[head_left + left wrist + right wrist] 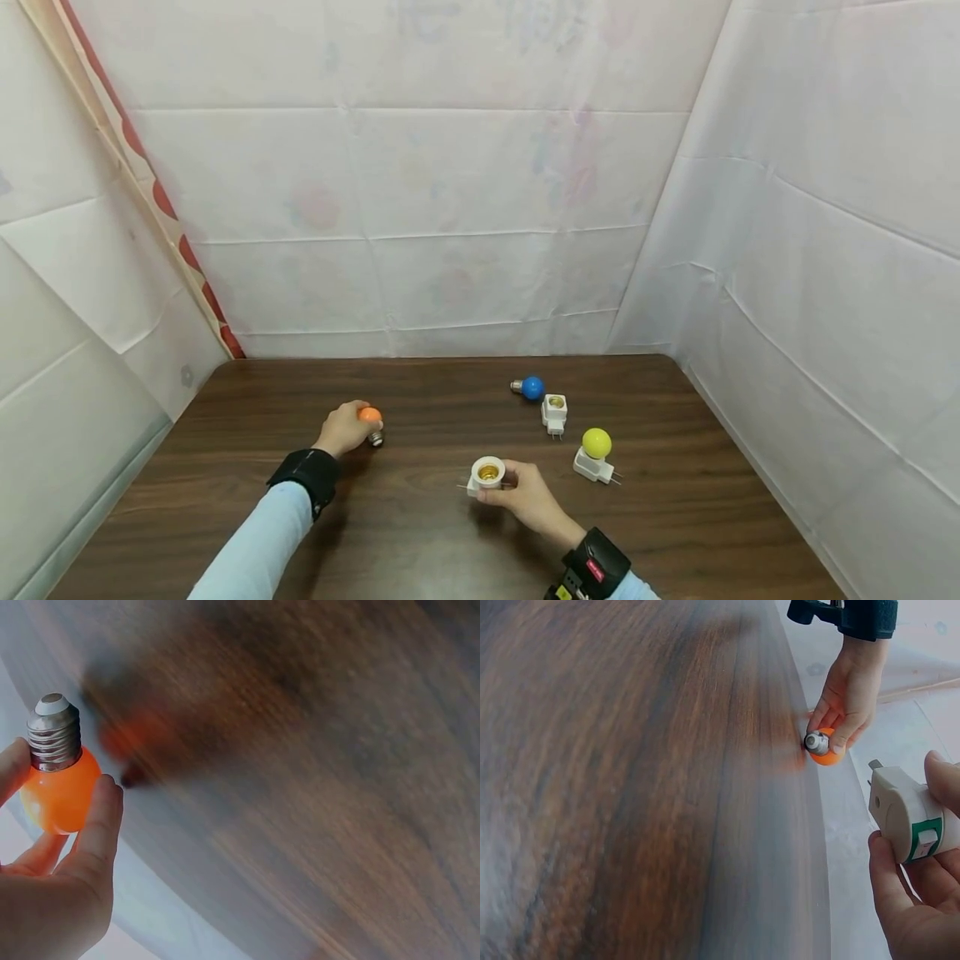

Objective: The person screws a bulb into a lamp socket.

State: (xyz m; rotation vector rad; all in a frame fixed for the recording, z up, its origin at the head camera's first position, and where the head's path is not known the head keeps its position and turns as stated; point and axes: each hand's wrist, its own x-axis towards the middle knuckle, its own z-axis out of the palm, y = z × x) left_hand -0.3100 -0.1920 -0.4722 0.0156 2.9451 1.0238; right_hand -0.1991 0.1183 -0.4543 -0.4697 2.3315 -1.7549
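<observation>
My left hand (345, 428) holds a small orange bulb (370, 415) by its round globe, just above the dark wooden table (420, 533). The silver screw base (54, 732) points away from the palm, and fingers (96, 825) pinch the orange bulb (58, 791). My right hand (525, 496) grips a white plug-in lamp socket (487, 473) with a brass-lined opening facing up. In the right wrist view the white socket (909, 817) shows a green switch and metal prongs; the left hand (847, 697) with the orange bulb (823, 748) is beyond it.
A blue bulb (531, 387) lies near the table's far side beside an empty white socket (555, 412). A yellow bulb (596, 442) sits screwed into another white socket (592, 466) to the right. White sheets wall in the table at the back and both sides.
</observation>
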